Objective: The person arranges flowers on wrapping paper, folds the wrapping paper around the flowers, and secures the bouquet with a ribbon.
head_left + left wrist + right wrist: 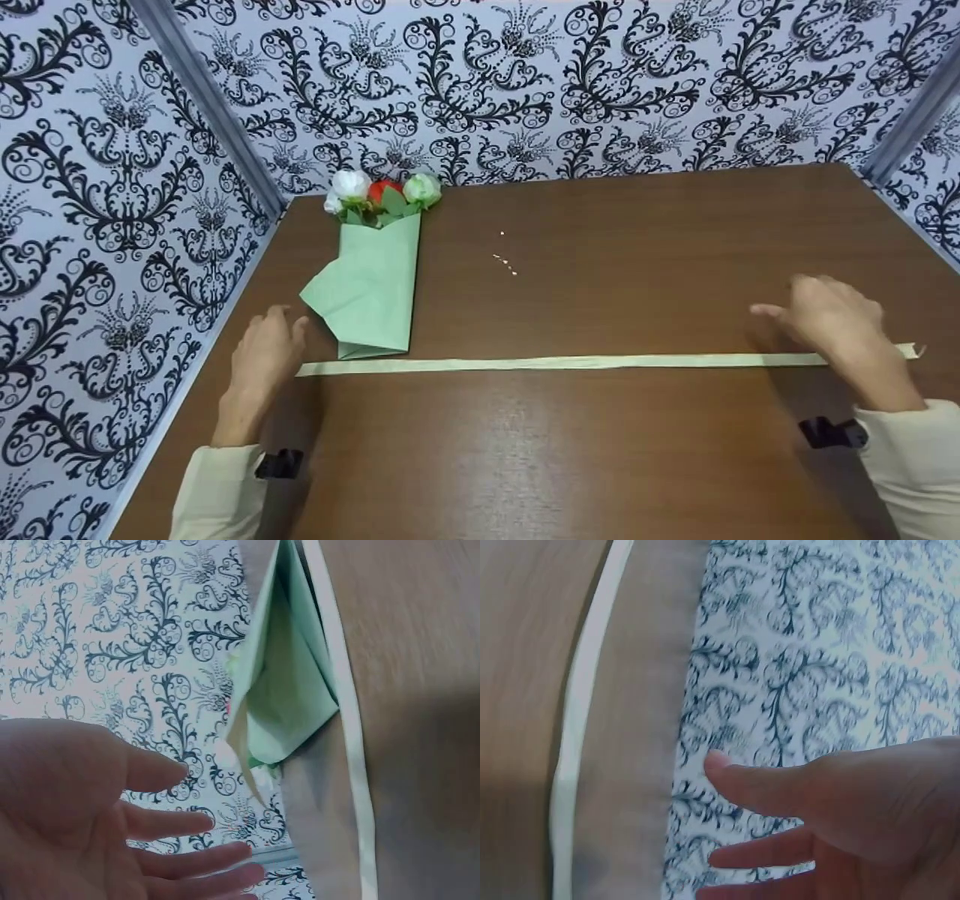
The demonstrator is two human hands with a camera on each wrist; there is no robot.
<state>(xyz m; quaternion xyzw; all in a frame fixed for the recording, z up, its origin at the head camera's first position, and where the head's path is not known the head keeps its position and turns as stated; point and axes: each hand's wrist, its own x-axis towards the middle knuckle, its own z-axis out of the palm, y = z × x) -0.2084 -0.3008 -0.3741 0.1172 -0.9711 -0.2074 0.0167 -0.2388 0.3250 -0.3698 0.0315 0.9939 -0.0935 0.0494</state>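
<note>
- One pale ribbon lies side to side across the desk, its left end just beside the left hand, its right end near the right hand.
- Both hands look empty, fingers loosely spread.
- The wrapped bouquet points away, nearer the left hand.
- Right hand hides some ribbon; its right tip is hard to make out.

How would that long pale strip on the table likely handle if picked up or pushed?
The strip is probably floppy: it lies slightly wavy rather than dead straight. It looks thin and narrow, so likely light. Lying mostly flat on the table, it seems unlikely to roll.
</note>
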